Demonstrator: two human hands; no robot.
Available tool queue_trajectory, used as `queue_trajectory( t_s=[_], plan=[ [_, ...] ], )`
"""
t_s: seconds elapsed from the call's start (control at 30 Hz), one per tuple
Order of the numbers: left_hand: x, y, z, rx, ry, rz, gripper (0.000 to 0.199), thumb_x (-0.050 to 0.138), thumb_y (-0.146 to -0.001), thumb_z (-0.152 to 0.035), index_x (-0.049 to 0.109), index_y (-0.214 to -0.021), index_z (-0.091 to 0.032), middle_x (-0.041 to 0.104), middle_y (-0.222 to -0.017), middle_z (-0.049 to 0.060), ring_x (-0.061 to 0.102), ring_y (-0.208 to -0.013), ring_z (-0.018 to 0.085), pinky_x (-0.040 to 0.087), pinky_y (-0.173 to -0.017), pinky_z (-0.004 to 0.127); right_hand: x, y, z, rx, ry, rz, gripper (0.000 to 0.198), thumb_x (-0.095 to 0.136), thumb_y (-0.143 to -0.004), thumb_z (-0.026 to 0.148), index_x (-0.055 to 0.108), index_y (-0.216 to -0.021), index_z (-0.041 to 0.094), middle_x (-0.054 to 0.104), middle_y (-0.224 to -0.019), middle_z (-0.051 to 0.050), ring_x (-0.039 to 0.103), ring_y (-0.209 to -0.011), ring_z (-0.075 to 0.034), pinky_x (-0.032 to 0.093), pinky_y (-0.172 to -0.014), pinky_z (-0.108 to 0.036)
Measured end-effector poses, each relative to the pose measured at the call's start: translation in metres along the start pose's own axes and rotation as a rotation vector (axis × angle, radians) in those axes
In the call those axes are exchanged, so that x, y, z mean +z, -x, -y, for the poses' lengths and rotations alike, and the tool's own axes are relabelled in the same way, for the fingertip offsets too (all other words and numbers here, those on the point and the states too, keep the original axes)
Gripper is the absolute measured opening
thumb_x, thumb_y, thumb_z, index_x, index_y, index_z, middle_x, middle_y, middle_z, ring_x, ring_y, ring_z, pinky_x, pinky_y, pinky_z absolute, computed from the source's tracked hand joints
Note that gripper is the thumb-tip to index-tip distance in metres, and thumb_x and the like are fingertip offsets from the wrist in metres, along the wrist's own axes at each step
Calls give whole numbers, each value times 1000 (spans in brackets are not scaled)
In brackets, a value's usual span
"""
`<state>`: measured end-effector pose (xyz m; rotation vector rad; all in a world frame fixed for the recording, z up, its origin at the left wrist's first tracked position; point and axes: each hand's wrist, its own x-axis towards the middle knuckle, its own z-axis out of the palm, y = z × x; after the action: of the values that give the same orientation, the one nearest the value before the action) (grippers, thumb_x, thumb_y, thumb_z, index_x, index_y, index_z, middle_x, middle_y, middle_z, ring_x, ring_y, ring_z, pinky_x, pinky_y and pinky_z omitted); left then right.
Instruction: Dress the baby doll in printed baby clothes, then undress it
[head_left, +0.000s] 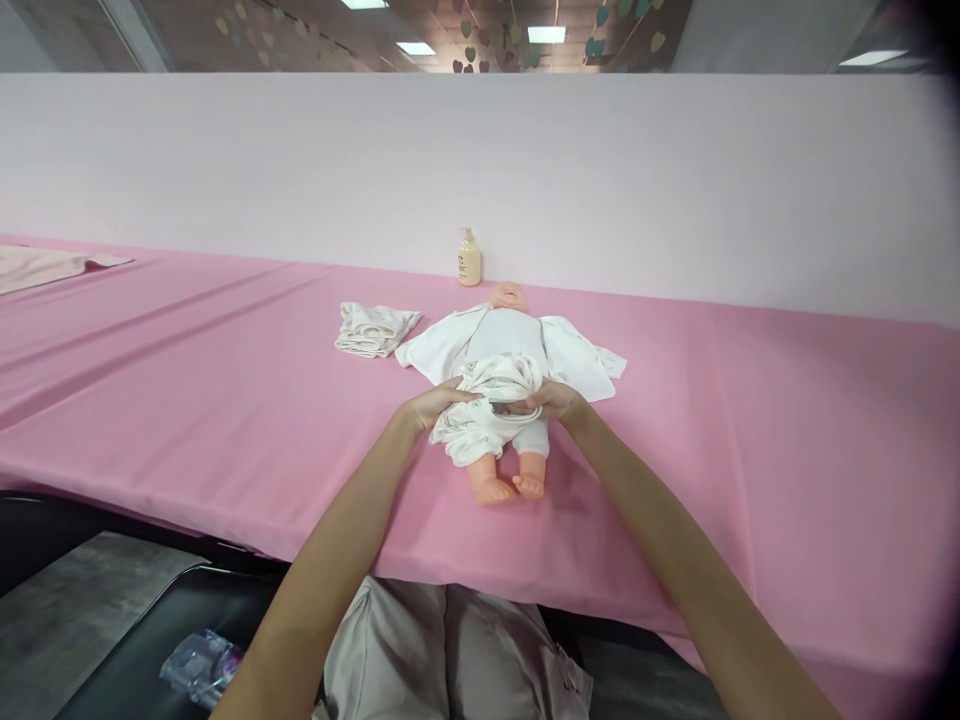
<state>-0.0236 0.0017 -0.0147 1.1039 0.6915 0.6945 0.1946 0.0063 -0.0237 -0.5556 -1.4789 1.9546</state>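
Observation:
A baby doll (531, 475) lies on its back on the pink-covered table, head toward the wall and bare feet toward me. A white top is spread out under or around its upper body, with the sleeves (577, 355) out to both sides. Over its lower body, a bunched white patterned baby garment (501, 375) is gathered into a ring with an opening facing me. My left hand (439, 402) pinches the left edge of this garment. On the opposite edge, my right hand (556, 399) grips it, some fingers inside the opening. The garment's exact kind is hard to make out.
A folded white patterned cloth (373, 330) lies left of the doll. Near the wall stands a cream pump bottle (469, 260). A pale pink cloth (45, 266) is at the far left. Below the table, a clear plastic package (201, 665) rests on a black seat (142, 640).

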Motion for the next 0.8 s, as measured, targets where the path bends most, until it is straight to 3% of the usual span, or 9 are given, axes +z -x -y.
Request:
queue_trajectory(
  t_s=[0.1,0.2,0.3,0.4,0.57,0.7,0.8],
  plan=[
    [-1,-1,2,15,49,-57,55,87,-52,-27,64,-100,-11,72,-96,16,69,-84,26,54,-73,31,5,1,7,-10,82,109,30,81,-58,28,53,-60,18,53,-54,3,54,-61,-14,51,-70,-30],
    [0,1,0,23,34,-22,65,89,-46,-26,63,-103,-11,72,-97,15,69,-84,27,54,-73,31,9,1,12,-28,127,193,33,82,-59,29,51,-58,18,51,-56,3,48,-58,-12,48,-64,-27],
    [2,6,-3,31,-17,36,71,89,-43,-17,61,-108,-12,71,-98,14,68,-87,27,54,-76,33,8,1,12,-32,135,161,30,84,-56,26,58,-64,16,58,-65,1,56,-70,-15,50,-74,-29],
    [5,9,-6,32,-75,16,62,85,-49,-13,62,-107,-14,72,-96,11,68,-85,25,54,-75,32,6,2,11,-31,118,82,32,85,-55,25,66,-78,14,67,-78,-3,62,-87,-20,50,-84,-33],
    [6,8,-6,11,-70,36,48,79,-55,-9,64,-100,-12,72,-88,10,68,-78,23,54,-73,31,8,7,23,-23,207,77,39,83,-59,23,68,-93,13,71,-90,-6,64,-93,-21,50,-88,-35],
    [1,5,-3,25,45,131,33,77,-56,-14,65,-86,-10,68,-71,6,65,-64,19,53,-64,28,8,13,41,-5,457,-76,51,80,-65,28,63,-112,18,67,-110,-7,61,-102,-22,50,-86,-32],
    [-5,2,0,47,66,156,25,78,-56,-20,62,-72,-10,60,-58,3,60,-55,15,49,-54,24,-3,17,44,-74,811,-366,34,68,-78,42,66,-101,17,69,-92,-6,63,-86,-21,49,-73,-29]
  ],
)
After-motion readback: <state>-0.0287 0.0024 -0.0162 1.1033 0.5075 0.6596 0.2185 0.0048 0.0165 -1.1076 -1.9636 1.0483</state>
